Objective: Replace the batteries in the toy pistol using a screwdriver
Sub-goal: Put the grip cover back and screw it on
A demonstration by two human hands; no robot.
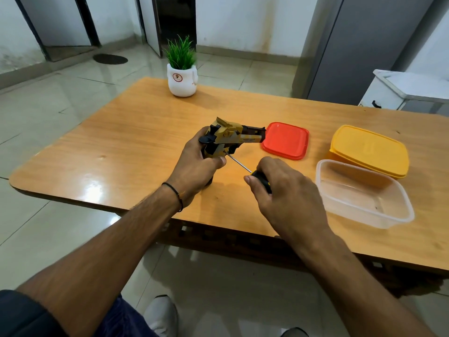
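My left hand (pixel 194 164) grips the toy pistol (pixel 230 137) steady so my right hand (pixel 279 190), wrapped round the screwdriver (pixel 239 164), can work its butt.

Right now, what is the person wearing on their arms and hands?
Very little. Both forearms are bare, and no gloves, rings or watch show on the left hand or the right hand. The left wrist wears a thin black thread bracelet. A dark blue sleeve edge shows at the left upper arm.
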